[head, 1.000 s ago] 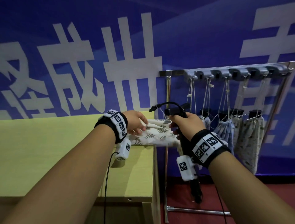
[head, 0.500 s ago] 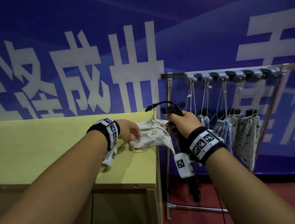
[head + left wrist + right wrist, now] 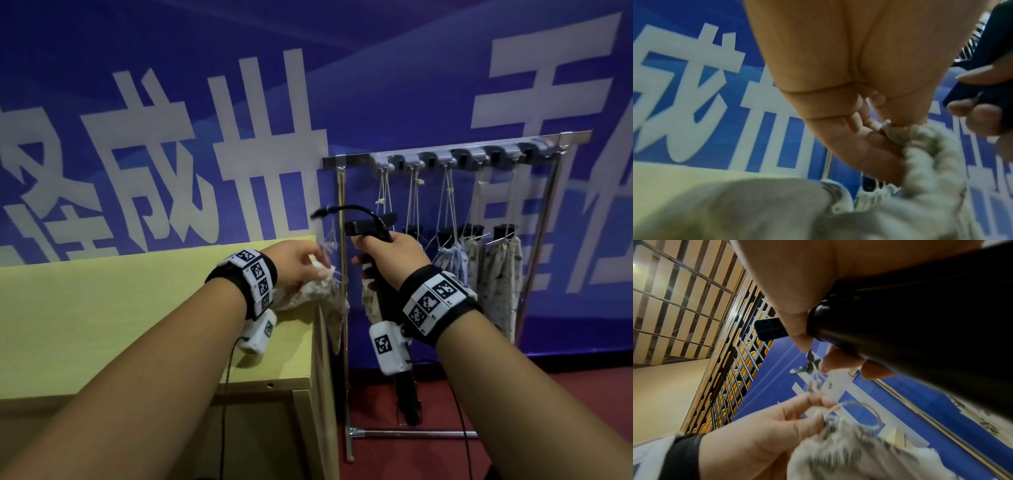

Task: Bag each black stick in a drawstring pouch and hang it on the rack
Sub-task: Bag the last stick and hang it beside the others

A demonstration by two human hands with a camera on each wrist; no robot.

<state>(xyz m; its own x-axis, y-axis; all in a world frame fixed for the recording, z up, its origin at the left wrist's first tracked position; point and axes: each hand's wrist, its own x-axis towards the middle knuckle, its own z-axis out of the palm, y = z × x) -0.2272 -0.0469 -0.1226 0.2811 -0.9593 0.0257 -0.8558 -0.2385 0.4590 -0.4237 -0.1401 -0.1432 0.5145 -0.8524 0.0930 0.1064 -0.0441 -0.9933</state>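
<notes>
My right hand (image 3: 383,253) grips a long black stick (image 3: 404,383) upright beside the table's right edge; its black strap loops over the top (image 3: 356,210). In the right wrist view the stick (image 3: 920,331) fills the upper right. My left hand (image 3: 305,263) pinches the gathered mouth of a leaf-print drawstring pouch (image 3: 318,294), which droops over the table's corner. The left wrist view shows the fingers (image 3: 875,146) clamped on the bunched pouch rim (image 3: 925,155). The cord loops (image 3: 855,408) stand up above that hand. The metal rack (image 3: 462,152) stands behind.
Several filled pouches (image 3: 493,267) hang by cords from grey hooks on the rack. The yellow-green table (image 3: 102,308) lies at the left, its right edge next to the rack's left post (image 3: 342,274). A blue banner covers the wall; red floor lies below.
The left hand has gathered the pouch from lying flat into a bunch at the table's corner and lifted its mouth toward the stick. The right hand holds the stick in about the same place.
</notes>
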